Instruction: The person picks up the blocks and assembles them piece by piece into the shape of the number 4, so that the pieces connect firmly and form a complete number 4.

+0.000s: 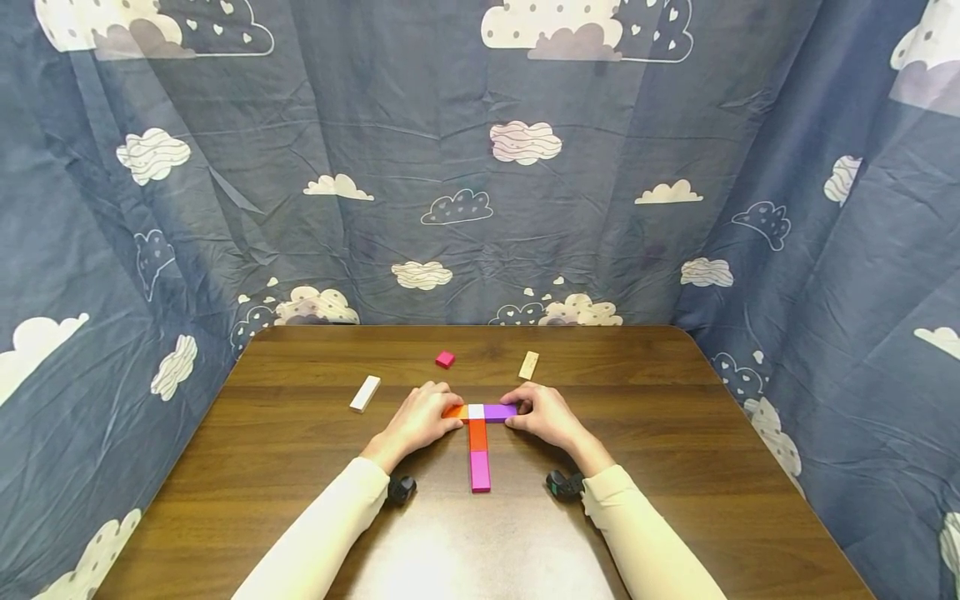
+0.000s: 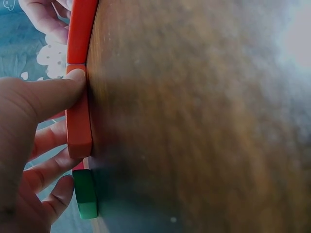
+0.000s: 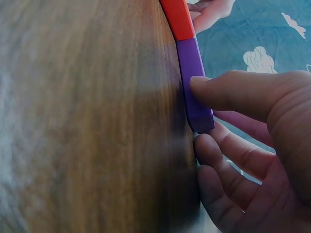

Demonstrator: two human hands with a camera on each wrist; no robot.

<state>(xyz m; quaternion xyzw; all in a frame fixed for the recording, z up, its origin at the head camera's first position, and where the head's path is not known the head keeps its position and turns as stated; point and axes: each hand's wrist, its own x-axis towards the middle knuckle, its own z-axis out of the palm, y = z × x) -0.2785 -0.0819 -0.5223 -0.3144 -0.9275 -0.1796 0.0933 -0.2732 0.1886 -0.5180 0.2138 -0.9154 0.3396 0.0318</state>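
Flat blocks form a T shape on the wooden table [image 1: 262, 467]. My left hand [image 1: 423, 415] pinches the orange block [image 2: 78, 126] at the left end of the crossbar, thumb on its near side. At the right end, my right hand [image 1: 549, 415] grips the purple block [image 1: 499, 412] between thumb and fingers. Between those two lies a white square [image 1: 476, 411]. The stem runs from it toward me: a red block [image 1: 477, 435], then a magenta block [image 1: 480, 472]. Part of the orange block's far side is hidden by my left fingers.
Beyond the T, a crimson block [image 1: 445, 359] and a beige block [image 1: 528, 366] lie apart. A white block [image 1: 365, 394] is left of my left hand. In the left wrist view a green block face [image 2: 86, 194] shows past the fingers. A curtain [image 1: 480, 208] hangs behind the table.
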